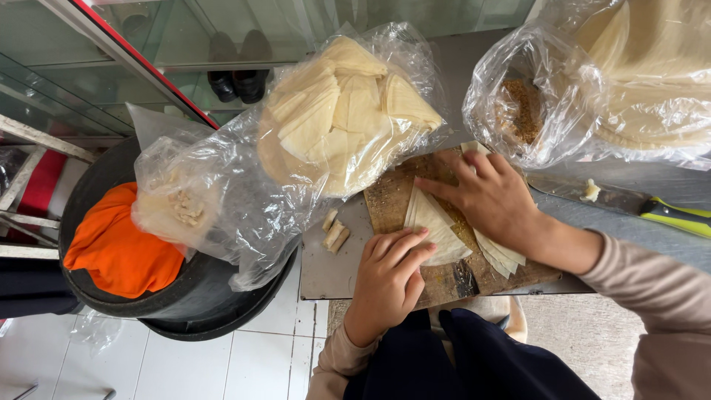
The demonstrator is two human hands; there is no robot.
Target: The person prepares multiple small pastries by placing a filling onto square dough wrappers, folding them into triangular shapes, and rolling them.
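We see both hands on a wooden cutting board [444, 278] at the near edge of the bench [333, 270]. Left hand [389, 281] lies palm down on a pale dough sheet [437, 230], fingers [404, 248] together and pressed flat on it, gripping nothing. Right hand [492, 200] rests further right on the board, fingers [452, 185] spread apart, tips touching the sheet and a stack of cut sheets [496, 252] under the wrist.

Far left of the board we note a clear bag of folded dough pieces [344, 111]. Three small dough scraps [333, 233] lie on the bench just left of the board. A second plastic bag [526, 111] with brown crumbs sits far right, beside a bigger bag of round sheets [652, 81]. A knife with yellow-green handle [629, 204] lies right of the hand. On the left, a black bin [111, 296] holds orange cloth [118, 248].
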